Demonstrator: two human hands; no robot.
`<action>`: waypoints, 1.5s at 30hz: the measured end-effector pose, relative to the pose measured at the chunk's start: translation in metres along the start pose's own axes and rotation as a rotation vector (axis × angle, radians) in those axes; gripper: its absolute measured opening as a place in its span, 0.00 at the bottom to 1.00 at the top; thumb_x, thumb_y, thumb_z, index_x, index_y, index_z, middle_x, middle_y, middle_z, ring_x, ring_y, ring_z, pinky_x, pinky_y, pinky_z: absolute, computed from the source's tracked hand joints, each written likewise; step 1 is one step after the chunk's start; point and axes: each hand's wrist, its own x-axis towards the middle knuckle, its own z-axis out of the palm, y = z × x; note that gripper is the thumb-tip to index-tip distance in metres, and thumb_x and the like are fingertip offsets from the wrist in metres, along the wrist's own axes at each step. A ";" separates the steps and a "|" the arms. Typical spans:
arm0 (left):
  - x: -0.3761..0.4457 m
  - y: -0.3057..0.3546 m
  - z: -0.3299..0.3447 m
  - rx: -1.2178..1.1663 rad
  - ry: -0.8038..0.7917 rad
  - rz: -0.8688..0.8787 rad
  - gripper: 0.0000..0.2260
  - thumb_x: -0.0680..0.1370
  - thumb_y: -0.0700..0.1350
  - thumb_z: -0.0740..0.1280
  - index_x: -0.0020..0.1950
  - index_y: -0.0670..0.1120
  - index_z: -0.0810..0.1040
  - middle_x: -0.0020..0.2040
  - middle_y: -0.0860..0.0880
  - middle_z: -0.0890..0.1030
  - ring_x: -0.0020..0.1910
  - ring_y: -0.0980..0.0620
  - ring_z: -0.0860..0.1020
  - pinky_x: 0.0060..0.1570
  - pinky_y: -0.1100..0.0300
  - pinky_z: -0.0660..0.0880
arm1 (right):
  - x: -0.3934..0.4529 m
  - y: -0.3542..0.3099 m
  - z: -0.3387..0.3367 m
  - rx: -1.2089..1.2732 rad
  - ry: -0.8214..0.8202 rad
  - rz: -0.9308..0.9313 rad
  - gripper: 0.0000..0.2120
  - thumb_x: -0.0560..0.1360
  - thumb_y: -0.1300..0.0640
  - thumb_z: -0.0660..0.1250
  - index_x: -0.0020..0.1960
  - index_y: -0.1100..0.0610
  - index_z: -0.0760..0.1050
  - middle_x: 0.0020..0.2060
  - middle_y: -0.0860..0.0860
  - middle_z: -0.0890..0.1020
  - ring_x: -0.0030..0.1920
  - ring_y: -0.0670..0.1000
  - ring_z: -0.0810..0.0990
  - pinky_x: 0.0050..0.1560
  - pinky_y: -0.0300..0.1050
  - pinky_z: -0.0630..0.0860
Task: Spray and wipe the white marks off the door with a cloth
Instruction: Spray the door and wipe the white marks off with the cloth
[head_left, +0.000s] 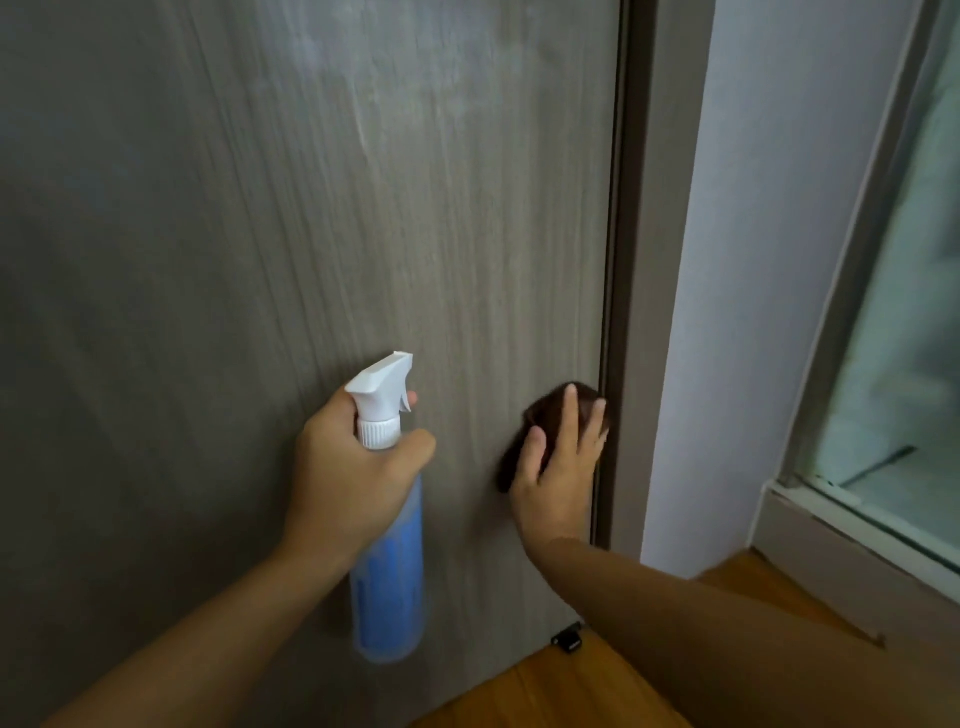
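Head view: my left hand (358, 467) grips the spray bottle (387, 561) by its neck, nozzle toward the door (260, 234). My right hand (558, 467), fingers (571, 415) spread flat, presses the dark cloth (540, 415) against the door; white marks (374, 67) lie well above both.

A grey-brown door frame (644, 291) runs top to bottom right of centre. Beside it on the right stands a pale lilac wall (753, 260). Further right, a glass panel (904, 332) in a grey frame slants down to a white sill (852, 525). Orange-brown wooden floor (561, 691) fills the bottom, with a small black door stopper (567, 638) on it.
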 end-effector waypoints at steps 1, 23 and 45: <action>0.000 -0.002 0.000 -0.003 0.005 -0.002 0.14 0.64 0.43 0.70 0.48 0.54 0.83 0.42 0.46 0.85 0.34 0.54 0.77 0.34 0.50 0.77 | -0.007 -0.007 0.010 0.094 0.077 0.191 0.28 0.84 0.45 0.55 0.83 0.43 0.54 0.84 0.52 0.49 0.83 0.58 0.46 0.81 0.60 0.51; -0.007 -0.023 0.002 0.040 -0.027 0.055 0.17 0.66 0.42 0.70 0.52 0.55 0.83 0.43 0.50 0.85 0.36 0.51 0.81 0.36 0.59 0.78 | -0.043 0.009 0.028 0.298 0.128 0.484 0.26 0.86 0.43 0.53 0.82 0.37 0.50 0.83 0.42 0.43 0.83 0.53 0.40 0.80 0.68 0.51; -0.004 -0.027 -0.007 0.058 -0.017 0.108 0.16 0.67 0.41 0.71 0.54 0.50 0.84 0.41 0.51 0.84 0.35 0.50 0.81 0.38 0.62 0.78 | -0.025 -0.030 0.039 -0.064 0.168 -0.245 0.26 0.84 0.48 0.59 0.81 0.51 0.64 0.83 0.56 0.55 0.83 0.64 0.47 0.80 0.65 0.51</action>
